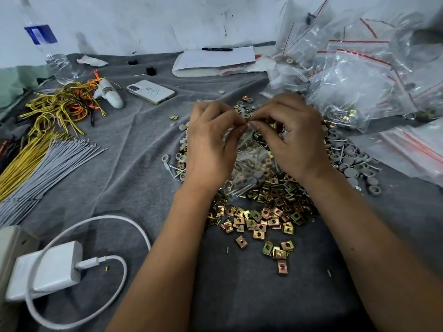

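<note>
On a grey-clothed table [148, 164], a heap of filled bags [347, 87] far right, left hand [211, 142] and right hand [294, 137] each pinch the top edge of one small clear bag [251, 161] of screws [242, 189] and caps [257, 174] at centre, apparently sealing it. Next, fingers must press along the whole zip; brass clips [263, 212], dozens beyond counting, lie loose beneath.

place: small packing workshop | cues: metal clips [261, 212] heaped, zip bags [354, 75], cable ties [43, 164] on cloth-covered table [143, 144]
</note>
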Tool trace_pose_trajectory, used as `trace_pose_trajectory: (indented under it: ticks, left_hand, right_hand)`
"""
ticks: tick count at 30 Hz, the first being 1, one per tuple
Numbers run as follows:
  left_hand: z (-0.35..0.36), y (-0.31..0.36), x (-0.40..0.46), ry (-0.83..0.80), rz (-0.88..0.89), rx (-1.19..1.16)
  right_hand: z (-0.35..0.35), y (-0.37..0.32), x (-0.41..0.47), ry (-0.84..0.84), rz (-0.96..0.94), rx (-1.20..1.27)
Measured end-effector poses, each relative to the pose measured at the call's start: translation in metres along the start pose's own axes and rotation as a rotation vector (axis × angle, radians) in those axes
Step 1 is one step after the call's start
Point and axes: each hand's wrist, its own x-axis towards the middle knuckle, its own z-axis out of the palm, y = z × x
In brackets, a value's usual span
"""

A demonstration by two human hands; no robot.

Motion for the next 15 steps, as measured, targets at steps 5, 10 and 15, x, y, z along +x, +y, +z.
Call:
trace_pose_trajectory:
  ticks: [5,10,15]
  left_hand:
    - [-0.0025,0.0032,-0.0003,-0.049,-0.001,-0.022]
    - [-0.0035,-0.0025,-0.0001,-0.113,-0.062,-0.06]
    - [-0.0042,-0.0031,0.0004,-0.099,-0.077,-0.061]
  right_hand:
    - [0.0006,-0.0035,-0.0004,-0.079,0.045,0.032]
    - [0.0015,-0.0043,-0.0017,-0.141,0.06,0.03]
    - [0.0019,-0.0033,-0.0018,-0.143,0.051,0.046]
